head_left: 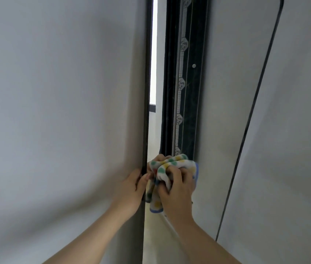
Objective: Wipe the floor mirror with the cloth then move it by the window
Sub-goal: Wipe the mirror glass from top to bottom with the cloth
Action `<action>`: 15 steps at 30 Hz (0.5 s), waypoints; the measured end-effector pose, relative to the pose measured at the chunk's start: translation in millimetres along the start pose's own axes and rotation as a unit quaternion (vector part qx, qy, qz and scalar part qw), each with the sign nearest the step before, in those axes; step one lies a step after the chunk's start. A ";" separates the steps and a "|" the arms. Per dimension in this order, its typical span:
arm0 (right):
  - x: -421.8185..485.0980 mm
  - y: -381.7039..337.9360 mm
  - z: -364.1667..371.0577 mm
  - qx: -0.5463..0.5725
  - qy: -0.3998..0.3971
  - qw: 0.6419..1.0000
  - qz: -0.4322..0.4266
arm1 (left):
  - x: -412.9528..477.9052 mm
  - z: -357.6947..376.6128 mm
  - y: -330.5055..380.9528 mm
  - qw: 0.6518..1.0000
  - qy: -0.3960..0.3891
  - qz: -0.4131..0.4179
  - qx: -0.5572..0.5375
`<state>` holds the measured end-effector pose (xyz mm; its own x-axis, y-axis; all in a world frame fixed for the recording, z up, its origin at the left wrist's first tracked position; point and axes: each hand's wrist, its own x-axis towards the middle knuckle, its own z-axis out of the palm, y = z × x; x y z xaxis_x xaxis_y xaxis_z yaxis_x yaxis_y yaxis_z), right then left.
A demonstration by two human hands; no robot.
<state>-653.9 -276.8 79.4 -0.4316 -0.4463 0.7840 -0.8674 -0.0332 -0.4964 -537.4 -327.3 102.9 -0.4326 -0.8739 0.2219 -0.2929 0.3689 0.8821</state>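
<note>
Cloth [171, 166] in right hand [178, 189], beside mirror [146, 92]

Your tall black-framed floor mirror [223, 115] stands before you; the white cloth with coloured dots [171, 164] is bunched against its glass, low and near the left edge.

Mirror [217, 111] cut off top and bottom, cloth [171, 164] partly under right hand [177, 189]
</note>
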 end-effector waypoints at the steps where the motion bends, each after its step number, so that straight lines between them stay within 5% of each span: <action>1: -1.5 1.1 -0.4 0.000 0.000 1.000 -0.003 | -2.2 1.2 -0.2 1.000 0.002 -0.004 -0.002; 15: -15.7 -3.4 14.1 -0.014 0.072 0.997 -0.014 | 3.1 5.7 -12.5 0.995 0.038 0.094 -0.001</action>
<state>-640.7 -282.3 63.6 -0.4371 -0.3121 0.8435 -0.8850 -0.0179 -0.4652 -540.0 -332.8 90.2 -0.4128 -0.8115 0.4135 -0.2109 0.5268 0.8234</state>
